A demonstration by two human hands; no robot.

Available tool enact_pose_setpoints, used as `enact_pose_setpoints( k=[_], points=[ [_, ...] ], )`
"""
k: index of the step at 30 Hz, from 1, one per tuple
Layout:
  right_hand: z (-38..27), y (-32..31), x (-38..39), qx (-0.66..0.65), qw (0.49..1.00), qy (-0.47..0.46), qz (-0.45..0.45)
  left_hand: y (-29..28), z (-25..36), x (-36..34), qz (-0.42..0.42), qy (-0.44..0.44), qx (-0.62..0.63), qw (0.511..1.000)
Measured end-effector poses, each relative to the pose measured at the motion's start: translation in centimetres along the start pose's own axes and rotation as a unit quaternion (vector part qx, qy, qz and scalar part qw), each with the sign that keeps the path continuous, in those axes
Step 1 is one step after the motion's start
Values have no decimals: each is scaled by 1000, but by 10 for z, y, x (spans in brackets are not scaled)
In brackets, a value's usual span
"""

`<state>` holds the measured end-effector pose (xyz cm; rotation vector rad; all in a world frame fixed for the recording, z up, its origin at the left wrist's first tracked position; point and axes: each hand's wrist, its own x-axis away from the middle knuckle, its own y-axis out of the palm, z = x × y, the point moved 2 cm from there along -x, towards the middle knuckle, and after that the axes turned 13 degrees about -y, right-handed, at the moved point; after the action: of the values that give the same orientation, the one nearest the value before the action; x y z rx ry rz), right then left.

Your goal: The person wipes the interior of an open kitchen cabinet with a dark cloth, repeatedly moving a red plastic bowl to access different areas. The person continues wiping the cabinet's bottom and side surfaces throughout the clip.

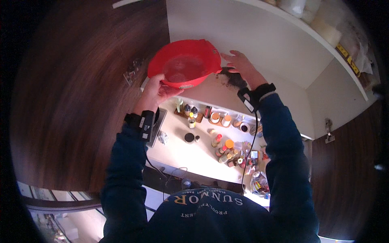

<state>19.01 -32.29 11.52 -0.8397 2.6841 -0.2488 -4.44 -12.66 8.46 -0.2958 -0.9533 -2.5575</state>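
A red plastic bowl (180,60) is raised inside a white cabinet, gripped at its lower left rim by my left hand (158,91), thumb over the edge and fingers underneath. My right hand (242,67) is just off the bowl's right side, fingers spread and holding nothing. Below that hand a dark, irregular patch (231,79) lies on the white cabinet shelf (275,89); I cannot tell what it is. Both forearms are in dark blue sleeves with black devices at the wrists.
Dark wooden doors (77,101) stand open on both sides. A higher shelf edge (316,32) carries bags and containers at top right. Below, a white counter (170,154) holds several bottles (191,121) and jars (227,121), a dark cup (189,137) and thin cables.
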Motion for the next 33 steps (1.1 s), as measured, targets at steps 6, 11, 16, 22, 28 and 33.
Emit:
enact_pose_setpoints(
  k=[6,11,16,22,28,33],
  points=[
    [-27,30,69,-207,948,16,-242,7,-16,87,101,-34,-193,975],
    [1,45,129,-274,925,86,-250,-2,-43,148,129,-51,-297,945],
    [29,84,183,-435,853,139,-252,-29,-68,182,204,-90,-245,944],
    [57,113,229,-475,852,171,-142,-52,-143,197,149,-48,-75,985],
    [84,140,260,-469,862,174,-82,-54,-196,169,101,2,53,994],
    [101,160,263,-506,842,182,-37,-67,-206,138,89,63,40,993]
  ],
)
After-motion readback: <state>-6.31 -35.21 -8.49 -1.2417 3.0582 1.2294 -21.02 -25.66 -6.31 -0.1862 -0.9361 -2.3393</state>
